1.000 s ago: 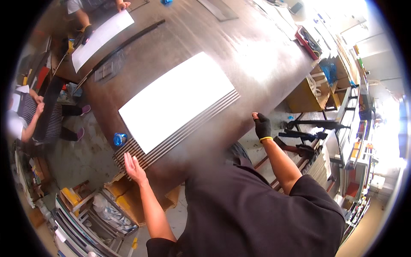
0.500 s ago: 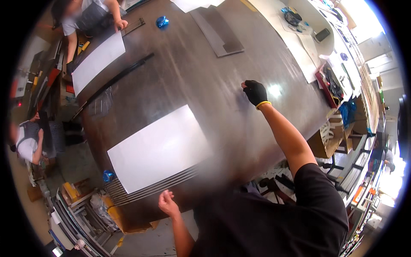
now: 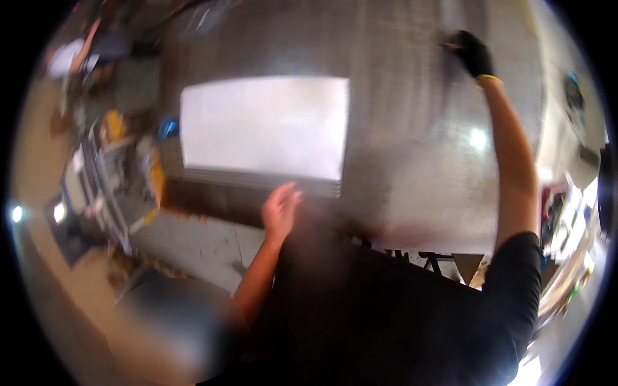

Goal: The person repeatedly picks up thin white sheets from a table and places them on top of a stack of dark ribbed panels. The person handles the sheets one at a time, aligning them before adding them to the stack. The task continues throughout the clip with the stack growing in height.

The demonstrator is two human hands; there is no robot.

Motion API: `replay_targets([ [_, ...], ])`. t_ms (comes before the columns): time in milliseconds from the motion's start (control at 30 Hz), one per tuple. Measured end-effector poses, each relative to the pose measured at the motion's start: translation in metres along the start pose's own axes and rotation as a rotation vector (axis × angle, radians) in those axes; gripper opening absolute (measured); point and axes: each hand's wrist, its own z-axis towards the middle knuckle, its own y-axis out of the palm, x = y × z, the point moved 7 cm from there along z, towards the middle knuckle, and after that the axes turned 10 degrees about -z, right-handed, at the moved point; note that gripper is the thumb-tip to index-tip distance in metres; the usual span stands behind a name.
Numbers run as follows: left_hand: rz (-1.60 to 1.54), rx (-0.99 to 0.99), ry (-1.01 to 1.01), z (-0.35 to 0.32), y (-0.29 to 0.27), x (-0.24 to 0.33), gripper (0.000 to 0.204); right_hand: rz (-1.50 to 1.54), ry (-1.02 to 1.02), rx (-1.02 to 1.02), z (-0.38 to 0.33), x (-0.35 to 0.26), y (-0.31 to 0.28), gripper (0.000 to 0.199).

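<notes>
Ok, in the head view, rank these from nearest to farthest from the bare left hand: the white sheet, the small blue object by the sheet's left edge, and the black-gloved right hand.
1. White sheet: just above the left hand, its ribbed lower edge beside the fingertips.
2. Small blue object: up and to the left, by the sheet's left edge.
3. Gloved right hand: far upper right, across the grey table.

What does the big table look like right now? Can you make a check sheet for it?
Surface: large dark metal table, glare spots, picture blurred.
Job's things: white sheet lying flat on a stack of thin panels at the near edge.
Clutter: small blue thing left of the sheet.
Hands: left hand bare, open, by the stack's edge; right hand in a black glove, stretched far across the table.
Cables: nothing seen.
Surroundings: racks and boxes on the floor at left, too blurred to name.
</notes>
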Motion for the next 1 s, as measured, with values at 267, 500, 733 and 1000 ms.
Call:
replay_targets([
  [267, 0.215, -0.173, -0.133, -0.041, 0.046, 0.009, 0.032, -0.247, -0.175, -0.074, -0.002, 0.034, 0.015, 0.044],
  [500, 0.256, -0.187, -0.092, -0.031, 0.05, 0.022, 0.03, -0.425, -0.456, -0.016, -0.005, 0.025, 0.031, 0.034],
  [733, 0.316, -0.243, -0.046, -0.019, 0.061, 0.019, 0.029, -0.316, -0.503, -0.073, -0.031, 0.011, 0.011, 0.03],
  [1000, 0.4, -0.485, 0.236, 0.032, 0.171, 0.078, 0.03, 0.238, -0.101, 0.204, -0.143, -0.094, -0.007, 0.023],
])
